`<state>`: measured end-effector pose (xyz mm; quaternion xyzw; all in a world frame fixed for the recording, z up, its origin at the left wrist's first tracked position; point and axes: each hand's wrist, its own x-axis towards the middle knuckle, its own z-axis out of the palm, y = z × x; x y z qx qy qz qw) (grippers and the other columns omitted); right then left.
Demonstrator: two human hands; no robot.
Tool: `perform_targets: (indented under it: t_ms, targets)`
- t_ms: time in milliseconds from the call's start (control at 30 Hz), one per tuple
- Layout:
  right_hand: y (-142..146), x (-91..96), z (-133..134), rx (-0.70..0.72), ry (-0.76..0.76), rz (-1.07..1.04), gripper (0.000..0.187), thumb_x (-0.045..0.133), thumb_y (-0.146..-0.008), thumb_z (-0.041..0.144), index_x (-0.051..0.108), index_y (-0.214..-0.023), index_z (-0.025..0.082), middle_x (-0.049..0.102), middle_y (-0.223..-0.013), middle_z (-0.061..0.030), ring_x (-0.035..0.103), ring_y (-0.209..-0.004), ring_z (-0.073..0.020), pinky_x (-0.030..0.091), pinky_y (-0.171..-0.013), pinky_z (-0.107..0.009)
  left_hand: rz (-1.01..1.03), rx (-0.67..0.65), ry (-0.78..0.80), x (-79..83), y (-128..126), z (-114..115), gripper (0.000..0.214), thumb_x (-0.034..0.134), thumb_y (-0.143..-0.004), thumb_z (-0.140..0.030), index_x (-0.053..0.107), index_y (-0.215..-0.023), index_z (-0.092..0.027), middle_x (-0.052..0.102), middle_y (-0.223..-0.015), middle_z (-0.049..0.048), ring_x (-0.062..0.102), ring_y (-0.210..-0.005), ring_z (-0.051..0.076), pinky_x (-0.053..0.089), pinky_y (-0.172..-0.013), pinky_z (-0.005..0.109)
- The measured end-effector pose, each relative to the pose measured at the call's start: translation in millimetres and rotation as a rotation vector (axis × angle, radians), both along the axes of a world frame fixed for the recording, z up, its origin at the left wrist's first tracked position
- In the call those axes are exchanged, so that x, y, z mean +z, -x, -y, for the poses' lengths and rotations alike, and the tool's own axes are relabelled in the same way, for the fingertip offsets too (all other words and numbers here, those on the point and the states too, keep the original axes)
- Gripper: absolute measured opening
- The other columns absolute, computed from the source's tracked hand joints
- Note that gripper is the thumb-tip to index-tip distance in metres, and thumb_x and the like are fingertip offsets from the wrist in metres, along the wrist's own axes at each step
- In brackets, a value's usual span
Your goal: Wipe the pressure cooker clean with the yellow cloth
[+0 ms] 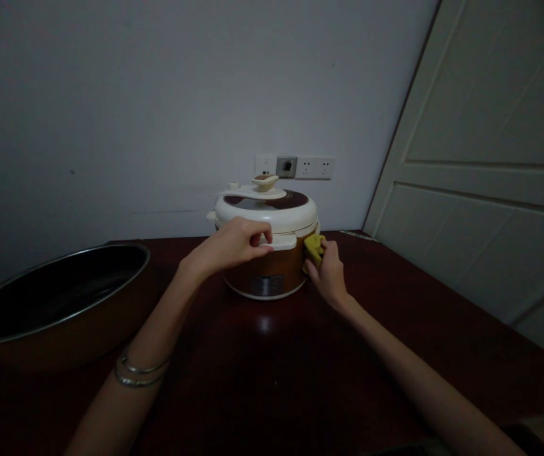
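A brown and cream rice cooker [266, 218] stands at the back of a dark red table [272, 367]. My left hand [234, 244] rests on the cooker's front, fingers curled around the cream latch handle under the lid. My right hand [329, 275] presses a yellow-green cloth [315, 247] against the cooker's right side, fingers closed on it. Two thin bangles sit on my left forearm.
A large dark metal basin [57, 297] sits on the table at the left. Wall sockets [295, 167] are mounted on the white wall behind the cooker. A pale panelled door [485, 164] stands along the table's right side.
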<state>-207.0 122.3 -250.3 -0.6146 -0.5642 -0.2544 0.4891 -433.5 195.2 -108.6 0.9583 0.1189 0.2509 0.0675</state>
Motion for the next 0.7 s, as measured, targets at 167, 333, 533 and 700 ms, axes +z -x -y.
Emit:
perform_targets:
  t_ms: [167,333,533,700]
  targets:
    - [5.1,-16.6,6.6,0.154,0.122,0.096,0.04,0.048,-0.077,0.023,0.04,-0.116,0.019,0.049,-0.107,-0.0152,0.055,-0.093,-0.0277,0.05,-0.077,-0.043,0.013,0.002,0.018,-1.3,1.0,-0.5,0.014,0.06,-0.08,-0.026,0.066,-0.082,-0.014,0.053,-0.06,-0.0028,0.044,-0.054,0.008,0.032,-0.055,0.022]
    - [-19.1,-30.0,0.0,0.074,0.164,-0.103,0.038,0.044,-0.081,0.028,0.04,-0.116,0.017,0.049,-0.107,-0.0155,0.055,-0.096,-0.0278,0.047,-0.082,-0.046,0.025,0.008,0.017,-1.9,1.8,-0.7,0.016,0.059,-0.08,-0.028,0.066,-0.082,-0.014,0.053,-0.06,-0.0024,0.044,-0.055,0.008,0.032,-0.055,0.022]
    - [0.2,-18.0,5.1,0.096,0.074,-0.186,0.035,0.045,-0.081,0.027,0.041,-0.114,0.018,0.051,-0.108,-0.0143,0.055,-0.099,-0.0264,0.046,-0.085,-0.043,0.022,0.002,0.035,-3.5,1.4,-2.4,0.018,0.058,-0.081,-0.03,0.067,-0.085,-0.014,0.054,-0.061,-0.0021,0.045,-0.056,0.009,0.033,-0.056,0.023]
    - [15.1,-12.3,5.6,0.139,-0.034,-0.287,0.032,0.048,-0.082,0.028,0.04,-0.112,0.019,0.055,-0.104,-0.0122,0.057,-0.095,-0.0233,0.048,-0.083,-0.04,0.044,-0.011,0.055,-6.1,1.3,-2.6,0.016,0.058,-0.081,-0.028,0.066,-0.085,-0.015,0.05,-0.06,-0.0034,0.044,-0.055,0.008,0.033,-0.055,0.022]
